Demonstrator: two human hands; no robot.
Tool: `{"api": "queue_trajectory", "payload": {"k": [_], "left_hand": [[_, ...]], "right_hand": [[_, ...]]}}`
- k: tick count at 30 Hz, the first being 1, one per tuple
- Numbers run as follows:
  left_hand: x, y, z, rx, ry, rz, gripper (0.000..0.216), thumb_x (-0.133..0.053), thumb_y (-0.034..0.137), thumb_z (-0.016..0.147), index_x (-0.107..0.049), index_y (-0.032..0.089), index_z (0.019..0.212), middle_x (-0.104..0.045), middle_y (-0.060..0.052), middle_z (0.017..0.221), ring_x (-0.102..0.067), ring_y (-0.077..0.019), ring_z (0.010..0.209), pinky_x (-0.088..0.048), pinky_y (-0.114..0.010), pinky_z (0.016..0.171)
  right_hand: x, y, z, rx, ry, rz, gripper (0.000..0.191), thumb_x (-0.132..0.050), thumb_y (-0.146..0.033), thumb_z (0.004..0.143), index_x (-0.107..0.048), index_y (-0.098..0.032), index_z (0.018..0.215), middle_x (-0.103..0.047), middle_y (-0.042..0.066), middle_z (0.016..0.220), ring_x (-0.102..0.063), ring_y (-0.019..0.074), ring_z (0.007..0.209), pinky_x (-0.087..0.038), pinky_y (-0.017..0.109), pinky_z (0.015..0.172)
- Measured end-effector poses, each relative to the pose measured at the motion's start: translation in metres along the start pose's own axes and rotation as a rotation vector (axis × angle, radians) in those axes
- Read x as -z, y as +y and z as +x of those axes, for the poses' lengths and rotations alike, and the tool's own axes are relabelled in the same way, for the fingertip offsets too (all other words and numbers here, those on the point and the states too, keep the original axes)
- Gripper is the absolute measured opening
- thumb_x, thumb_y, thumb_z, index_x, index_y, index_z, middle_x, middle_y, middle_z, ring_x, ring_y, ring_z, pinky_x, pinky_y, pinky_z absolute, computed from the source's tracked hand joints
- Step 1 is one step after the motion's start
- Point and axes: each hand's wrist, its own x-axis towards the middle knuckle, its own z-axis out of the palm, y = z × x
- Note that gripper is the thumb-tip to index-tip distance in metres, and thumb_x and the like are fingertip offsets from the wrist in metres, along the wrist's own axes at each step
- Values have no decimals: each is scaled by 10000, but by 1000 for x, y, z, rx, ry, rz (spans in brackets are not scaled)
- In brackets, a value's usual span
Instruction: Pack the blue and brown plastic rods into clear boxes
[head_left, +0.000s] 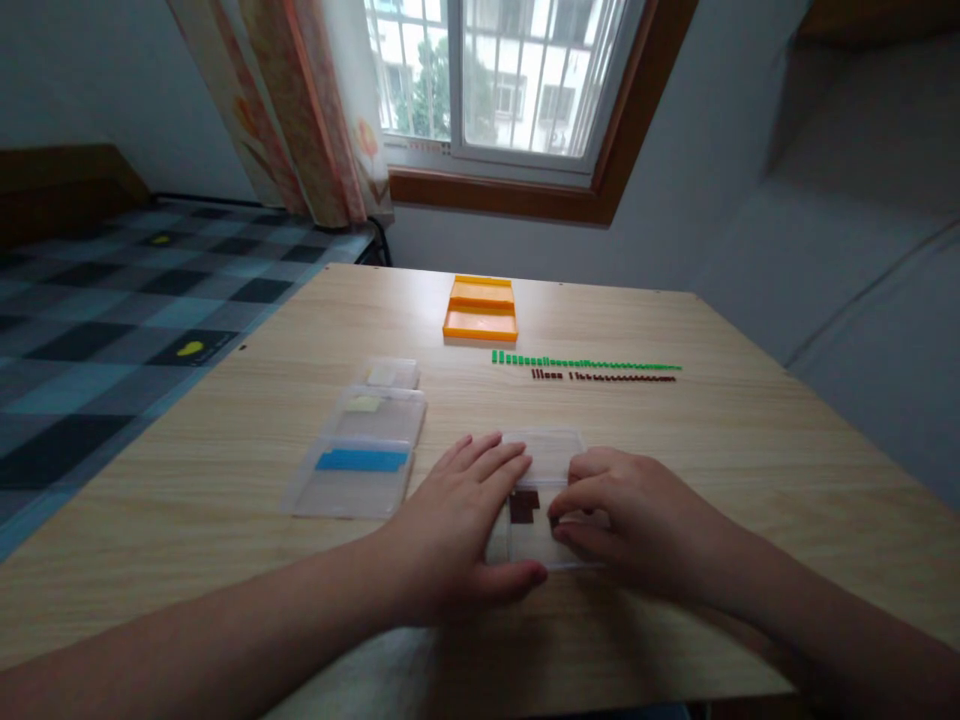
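Note:
Spread over the left side of a clear plastic case [544,445], my left hand [469,515] lies open, its fingertips at the case's hinge area. A patch of small dark brown pieces [523,505] sits in the case's near half, between my hands. My right hand [626,505] is over the right side of that case, thumb and forefinger pinched on a small dark brown piece [555,521]. Most of this piece is hidden by the fingers. Farther back, a row of small brown pieces [600,377] runs along the table beneath a longer row of small green pieces [585,363].
An open orange case [480,322] stands near the far edge of the wooden table [300,400]. To the left lie a clear open case [337,498] with a blue strip [362,460] in it and a smaller clear case [405,374]. A checkered bed [225,260] adjoins the table's left side.

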Motion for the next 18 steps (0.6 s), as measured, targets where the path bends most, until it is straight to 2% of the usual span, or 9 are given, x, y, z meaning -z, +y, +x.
{"api": "queue_trajectory", "payload": {"k": [5,8,12,18], "left_hand": [[1,1,0,5,-7,17,900,-756,588,801,-445,193,1547,-381,-139,1655,-270,-376,1558,-190,-581,1274],[1,3,0,21,-17,45,918,-756,594,798,-436,188,1556,-365,-134,1663,-264,-369,1561,-191,-569,1277],[3,4,1,30,-38,59,947,-761,597,797,-431,148,1563,-352,-150,1665,-259,-373,1563,-184,-558,1283],[3,4,3,20,-33,61,942,-770,591,795,-444,139,1554,-368,-158,1657,-271,-377,1557,-186,-559,1283]], "right_hand": [[7,7,-4,82,22,5,169,-643,-213,944,-806,-249,914,-656,28,804,-585,162,744,-361,283,650],[15,13,-5,220,-14,-2,246,-563,-221,1005,-805,-239,968,-649,34,817,-563,150,720,-363,284,650],[20,20,-3,379,-30,-67,273,-524,-220,1020,-795,-214,992,-620,36,800,-537,152,703,-360,295,650],[15,25,0,414,-53,-83,258,-529,-220,1020,-784,-219,979,-611,19,799,-541,140,700,-366,289,659]]}}
